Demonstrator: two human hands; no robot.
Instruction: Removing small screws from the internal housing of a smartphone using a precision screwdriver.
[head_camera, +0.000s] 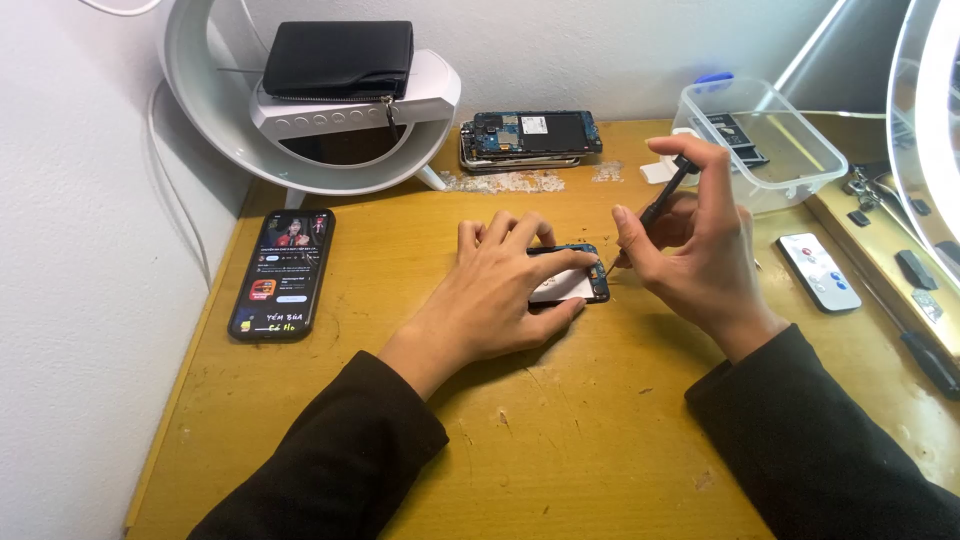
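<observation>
Flat on the opened phone (585, 278), my left hand (505, 275) presses it to the desk (560, 440). Right hand (695, 240) grips a screwdriver (662, 205), tip at its right edge

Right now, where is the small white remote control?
In the head view the small white remote control lies flat on the wooden desk, to the right of the right hand and just below the clear plastic box.

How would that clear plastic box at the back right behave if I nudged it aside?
The clear plastic box looks thin-walled and holds only a few small parts, so it is probably light and would slide easily on the wooden table. Its low, wide shape makes tipping unlikely, though the loose contents could shift.
</observation>
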